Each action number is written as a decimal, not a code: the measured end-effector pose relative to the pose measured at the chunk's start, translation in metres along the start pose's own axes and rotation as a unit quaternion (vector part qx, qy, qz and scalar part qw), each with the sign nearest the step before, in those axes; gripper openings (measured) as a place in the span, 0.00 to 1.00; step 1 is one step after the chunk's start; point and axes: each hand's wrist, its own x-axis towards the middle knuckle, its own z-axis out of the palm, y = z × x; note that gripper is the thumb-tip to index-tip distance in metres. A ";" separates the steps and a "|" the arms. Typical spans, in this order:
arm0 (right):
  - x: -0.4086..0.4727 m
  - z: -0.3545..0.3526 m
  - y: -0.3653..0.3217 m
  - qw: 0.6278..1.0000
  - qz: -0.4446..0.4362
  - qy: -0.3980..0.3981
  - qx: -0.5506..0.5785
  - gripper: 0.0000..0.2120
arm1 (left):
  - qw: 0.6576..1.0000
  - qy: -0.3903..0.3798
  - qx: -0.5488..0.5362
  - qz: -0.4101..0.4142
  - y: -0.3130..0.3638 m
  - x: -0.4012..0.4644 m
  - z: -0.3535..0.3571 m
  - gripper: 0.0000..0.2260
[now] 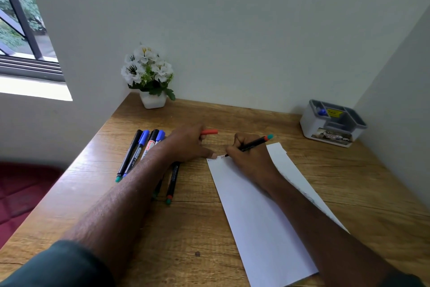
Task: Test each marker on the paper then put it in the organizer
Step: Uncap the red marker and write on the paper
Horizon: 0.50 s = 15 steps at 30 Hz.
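My right hand (pixel 249 157) grips a black marker (pixel 252 144) with a red band and teal end, its tip touching the top of the white paper (pixel 260 221), where faint red marks show. My left hand (pixel 188 144) holds a red cap (pixel 209 132) in its curled fingers, while its thumb presses the paper's top left corner. Several other markers (pixel 139 149) lie in a row on the wooden desk (pixel 186 228) to the left, partly under my left forearm. The grey and white organizer (pixel 332 124) stands at the back right, with a blue item in one compartment.
A white pot of white flowers (pixel 150 77) stands in the back left corner against the wall. Walls close the desk at the back and right. A window lies to the far left. The desk's left edge drops off beside a dark red seat (pixel 21 193).
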 end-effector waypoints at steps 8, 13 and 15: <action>0.002 -0.001 0.003 1.000 -0.022 0.011 0.003 0.16 | 1.000 -0.002 0.004 -0.002 0.001 0.001 0.000 0.20; 0.002 0.000 0.004 1.000 -0.018 0.014 0.008 0.14 | 1.000 -0.004 0.002 -0.001 0.000 0.001 0.001 0.21; 0.002 0.001 0.003 1.000 -0.014 0.016 0.006 0.15 | 1.000 -0.004 -0.009 0.002 0.000 0.001 0.000 0.20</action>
